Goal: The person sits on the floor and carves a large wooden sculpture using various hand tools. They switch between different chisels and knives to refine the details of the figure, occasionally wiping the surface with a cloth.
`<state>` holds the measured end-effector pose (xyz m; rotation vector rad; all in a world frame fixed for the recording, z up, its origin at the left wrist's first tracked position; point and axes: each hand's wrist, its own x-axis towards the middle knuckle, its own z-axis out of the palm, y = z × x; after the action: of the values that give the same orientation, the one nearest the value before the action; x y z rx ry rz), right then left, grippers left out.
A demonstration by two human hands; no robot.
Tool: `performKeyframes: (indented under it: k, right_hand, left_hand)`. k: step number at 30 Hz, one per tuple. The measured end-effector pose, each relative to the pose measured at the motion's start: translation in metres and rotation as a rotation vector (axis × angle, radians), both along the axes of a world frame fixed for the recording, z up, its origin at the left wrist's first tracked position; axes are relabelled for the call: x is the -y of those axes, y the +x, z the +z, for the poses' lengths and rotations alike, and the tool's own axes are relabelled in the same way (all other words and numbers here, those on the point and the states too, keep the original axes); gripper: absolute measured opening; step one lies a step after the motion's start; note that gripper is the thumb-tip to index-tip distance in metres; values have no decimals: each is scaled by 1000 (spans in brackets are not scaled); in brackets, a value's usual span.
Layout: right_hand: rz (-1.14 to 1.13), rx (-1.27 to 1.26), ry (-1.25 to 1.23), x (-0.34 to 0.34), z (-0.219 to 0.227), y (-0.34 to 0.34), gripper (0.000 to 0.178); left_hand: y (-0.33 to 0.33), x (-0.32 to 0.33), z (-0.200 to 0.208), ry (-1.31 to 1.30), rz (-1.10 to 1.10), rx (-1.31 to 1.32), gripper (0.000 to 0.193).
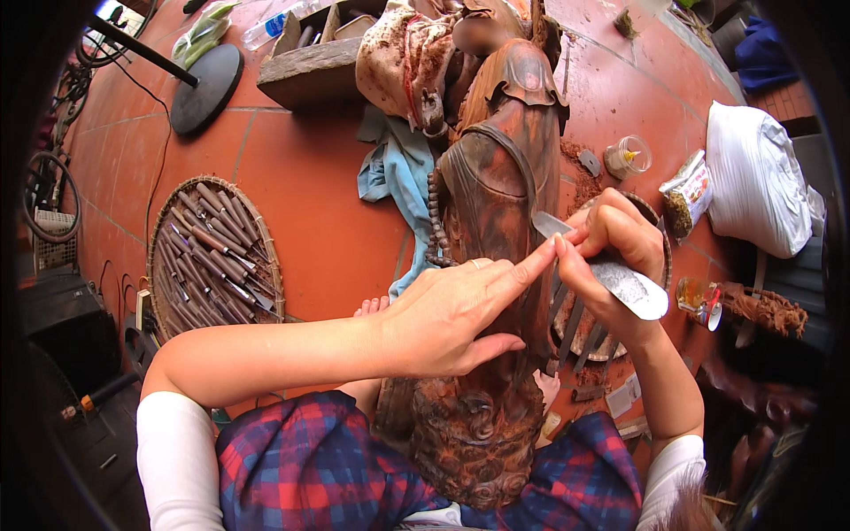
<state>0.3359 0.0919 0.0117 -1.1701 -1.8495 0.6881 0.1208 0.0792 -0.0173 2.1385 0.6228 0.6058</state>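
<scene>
A carved dark wooden statue (496,221) lies lengthwise between my legs, with draped folds, a string of beads and a curly-patterned base (478,434). My right hand (611,252) is closed around a flat metal spatula (633,290) with a broad rounded end. A narrower grey blade tip (549,225) sticks out on the other side of the fingers. Over the statue reaches my left hand (460,305), its index finger stretched out and its tip at that blade beside my right fingers. The left thumb stands apart, and nothing is gripped in that hand.
A round basket (277,257) of wooden-handled carving tools stands at left; another basket (664,257) with tools lies right of the statue. Around are a blue cloth (398,168), wooden box (305,81), glass jar (627,157), white sack (757,177) and black round stand base (208,88).
</scene>
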Motion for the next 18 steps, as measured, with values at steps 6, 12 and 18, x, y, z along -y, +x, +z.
performKeyframes:
  k: [6,12,18]
  right_hand:
    - [-36,-18,11,-7,-1,-3,26]
    - [0,12,-21,-5,4,-1,28]
    - [50,37,-70,-4,10,2,28]
  left_hand:
    - [0,-6,6,-80,11,-98,99]
    - [-1,-4,6,-83,-5,-40,97]
    - [-1,2,-3,-28,-17,51,98]
